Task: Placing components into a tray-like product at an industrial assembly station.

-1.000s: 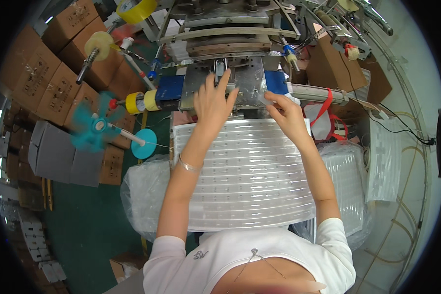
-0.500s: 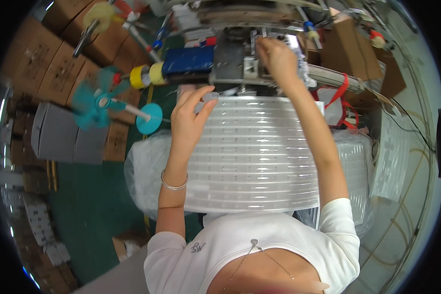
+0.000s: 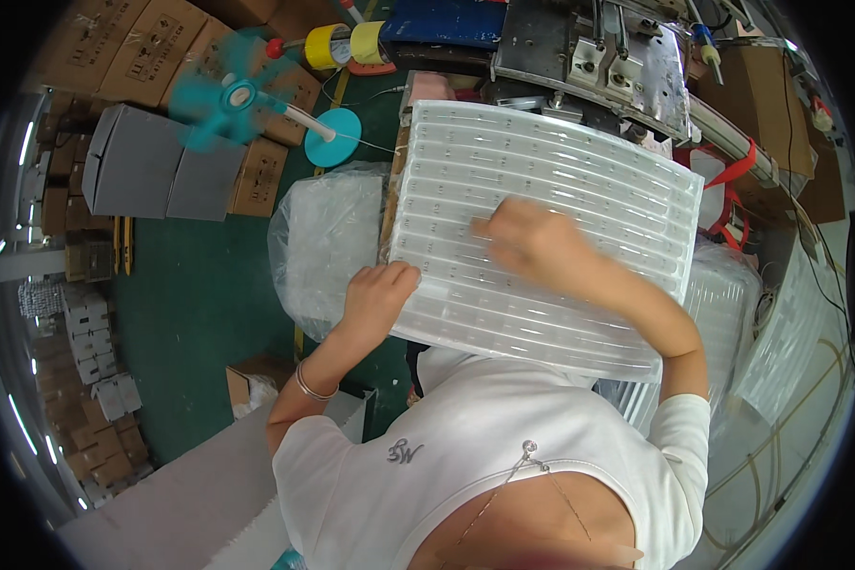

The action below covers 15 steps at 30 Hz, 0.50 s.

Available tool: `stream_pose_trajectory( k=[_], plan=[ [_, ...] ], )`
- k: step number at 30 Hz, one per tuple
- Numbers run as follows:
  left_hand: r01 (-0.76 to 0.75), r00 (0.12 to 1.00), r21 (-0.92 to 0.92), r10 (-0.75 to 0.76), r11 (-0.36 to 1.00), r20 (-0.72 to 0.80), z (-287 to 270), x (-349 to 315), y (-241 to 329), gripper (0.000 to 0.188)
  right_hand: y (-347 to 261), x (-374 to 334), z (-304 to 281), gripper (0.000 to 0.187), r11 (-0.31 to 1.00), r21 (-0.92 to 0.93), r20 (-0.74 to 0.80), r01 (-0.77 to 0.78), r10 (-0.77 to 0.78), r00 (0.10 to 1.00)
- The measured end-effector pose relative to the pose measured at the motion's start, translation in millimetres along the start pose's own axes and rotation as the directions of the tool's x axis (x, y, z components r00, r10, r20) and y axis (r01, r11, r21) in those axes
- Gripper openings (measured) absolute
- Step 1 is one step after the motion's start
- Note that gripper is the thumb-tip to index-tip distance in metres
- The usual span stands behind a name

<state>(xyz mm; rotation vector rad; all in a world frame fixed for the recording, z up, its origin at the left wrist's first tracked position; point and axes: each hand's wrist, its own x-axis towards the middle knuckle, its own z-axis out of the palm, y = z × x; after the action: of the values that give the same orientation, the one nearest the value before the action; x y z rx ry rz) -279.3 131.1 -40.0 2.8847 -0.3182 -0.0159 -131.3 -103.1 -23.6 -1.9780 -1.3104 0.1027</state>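
A translucent white ribbed plastic tray (image 3: 551, 318) lies in front of me, its long rows dotted with small dark marks. My left hand (image 3: 378, 299) is at the tray's left edge, fingers curled over the rim. Above the middle rows is my right hand (image 3: 537, 242), its fingers smeared by motion. Whether it holds or touches anything cannot be made out.
Beyond the tray stands a metal machine (image 3: 541, 57) with clamps and a blue cover. A turquoise fan (image 3: 242, 95) and cardboard boxes (image 3: 95, 43) are at the left. Bagged plastic trays (image 3: 332, 247) flank the tray on both sides.
My right hand has come back from the machine's clamps to over the tray. My left hand, which was raised in a pinch, has lowered to the tray's left edge. The view has shifted.
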Motion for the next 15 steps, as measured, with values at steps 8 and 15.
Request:
stream_pose_trajectory(
  k=[8, 15],
  plan=[
    [0.162, 0.987, -0.147, -0.158, 0.976, 0.041, 4.3, -9.8, 15.7, 0.029, -22.4, -22.2, 81.2, 0.025, 0.964, -0.215, 0.388, 0.156, -0.062, 0.919],
    [-0.173, 0.985, -0.088, 0.170, 0.981, -0.043, 21.5, 8.1, 32.9, 0.025, 1.1, -13.4, 12.3, 0.025, 0.964, 0.207, 0.040, -0.167, 0.163, 0.986]
  ],
)
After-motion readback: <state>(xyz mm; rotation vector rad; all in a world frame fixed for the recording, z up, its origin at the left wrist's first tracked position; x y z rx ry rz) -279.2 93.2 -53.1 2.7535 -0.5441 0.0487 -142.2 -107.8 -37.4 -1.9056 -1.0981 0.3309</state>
